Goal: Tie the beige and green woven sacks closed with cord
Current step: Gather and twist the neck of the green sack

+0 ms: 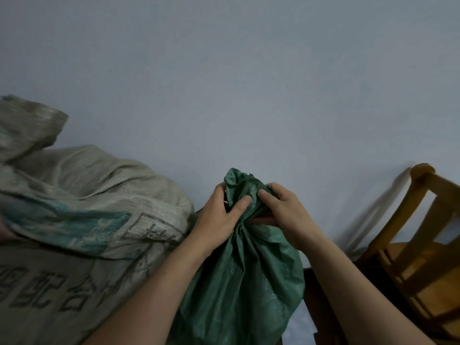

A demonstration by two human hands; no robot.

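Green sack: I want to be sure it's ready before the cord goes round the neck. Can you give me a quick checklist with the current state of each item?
1. Neck of green sack gathered into a bunch: ok.
2. Left hand gripping the neck: ok.
3. Right hand gripping the neck: ok.
4. Cord within reach: cannot tell, none visible.
5. A hand free to take cord: not ok.
6. Beige sack tied: cannot tell, its top looks loose.
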